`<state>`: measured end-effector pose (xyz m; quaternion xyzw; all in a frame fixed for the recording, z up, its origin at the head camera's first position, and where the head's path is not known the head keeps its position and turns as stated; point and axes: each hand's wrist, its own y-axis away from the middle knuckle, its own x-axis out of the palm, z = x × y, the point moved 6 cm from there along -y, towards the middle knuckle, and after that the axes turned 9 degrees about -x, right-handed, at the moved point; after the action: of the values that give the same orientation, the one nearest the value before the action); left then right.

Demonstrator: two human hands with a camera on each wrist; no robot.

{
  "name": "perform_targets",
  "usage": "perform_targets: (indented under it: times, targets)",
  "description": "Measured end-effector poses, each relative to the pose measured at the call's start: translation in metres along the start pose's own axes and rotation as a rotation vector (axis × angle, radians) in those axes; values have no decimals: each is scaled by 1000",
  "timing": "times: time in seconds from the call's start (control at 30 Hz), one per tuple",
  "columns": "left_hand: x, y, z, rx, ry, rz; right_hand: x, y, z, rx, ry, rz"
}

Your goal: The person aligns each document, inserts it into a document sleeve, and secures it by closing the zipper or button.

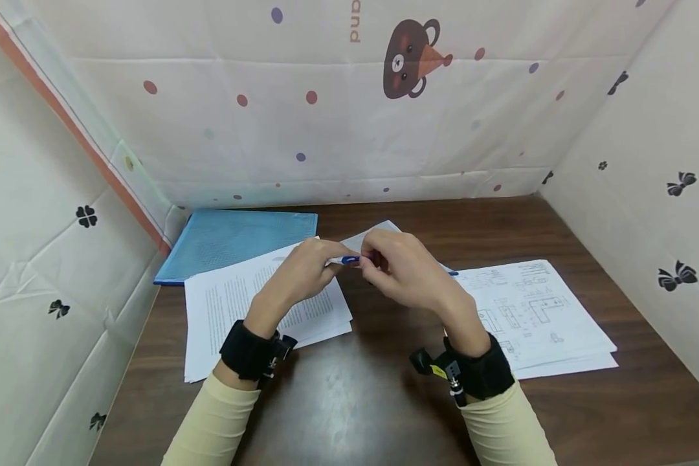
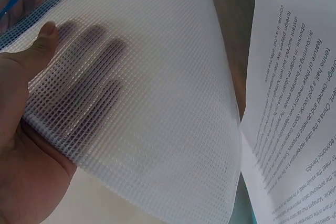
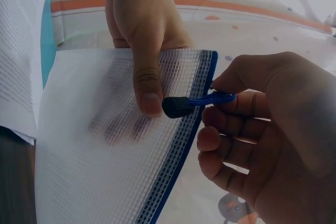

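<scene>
Fingers (image 3: 220, 85) on zipper pull (image 3: 212, 99), wrist-view only.

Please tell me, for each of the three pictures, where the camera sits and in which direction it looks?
Head: worn on the head, looks forward and down at the table; both hands and sleeves show.
Left wrist: at the left hand, looks along the palm at the mesh pouch.
Right wrist: at the right hand, looks at the zipper pull it pinches.
Shared: both wrist views show the pouch and the left hand.
</scene>
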<state>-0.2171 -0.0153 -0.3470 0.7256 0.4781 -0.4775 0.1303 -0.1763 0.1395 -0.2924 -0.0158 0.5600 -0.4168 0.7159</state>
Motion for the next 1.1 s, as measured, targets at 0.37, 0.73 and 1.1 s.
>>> perform_targets:
  times: [0.37,0.73,1.1]
  targets:
    - [-3,-1,1,2,17,-11,-5,1,-5,13,33,0]
    - [-4,0,0,-2,13,1,-7,3,-7,13,72,-3]
    - [-8,2,1,-11,59,-35,-13,7,-14,37,97,-21]
